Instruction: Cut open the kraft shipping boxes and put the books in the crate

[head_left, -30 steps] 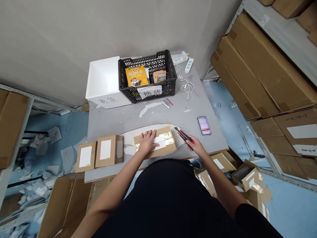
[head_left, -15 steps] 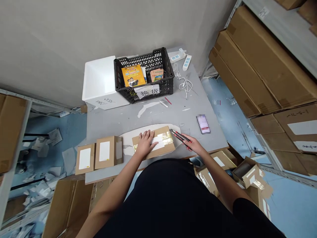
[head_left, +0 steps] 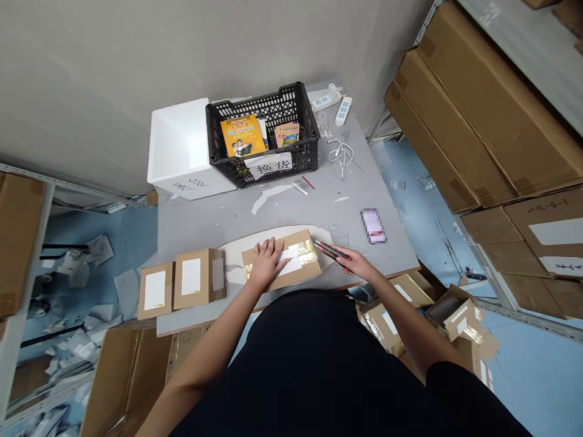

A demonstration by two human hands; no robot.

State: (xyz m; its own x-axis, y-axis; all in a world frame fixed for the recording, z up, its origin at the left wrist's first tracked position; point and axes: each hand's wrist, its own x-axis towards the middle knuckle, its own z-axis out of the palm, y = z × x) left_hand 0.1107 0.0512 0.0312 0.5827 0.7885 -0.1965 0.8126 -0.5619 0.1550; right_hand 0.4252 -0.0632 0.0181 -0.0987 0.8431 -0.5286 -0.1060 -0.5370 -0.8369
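Observation:
My left hand [head_left: 268, 262] lies flat on top of a taped cardboard box [head_left: 298, 278], its fingers stretched out. Shiny clear tape and a white label cross the box's top. In my closed right hand [head_left: 353, 263] is a black and red utility knife [head_left: 334, 250]; its tip points at the box's right end, near the tape. Whether the blade touches the tape I cannot tell. Under the box is a pale, rounded patch [head_left: 234, 249] of the table. Two more boxes, a larger carton [head_left: 191, 297] and a smaller carton [head_left: 155, 308], stand to the left with white labels.
Behind, a black crate [head_left: 264, 177] holds books beside a white foam box [head_left: 182, 182]. A phone [head_left: 373, 226], a white cable [head_left: 340, 155] and power strips [head_left: 343, 111] lie on the grey table [head_left: 300, 209]. Opened cartons [head_left: 455, 318] are below right; shelves flank both sides.
The view has shifted very slightly. My left hand stays on the box, and the knife remains at the box's right end with hardly any movement.

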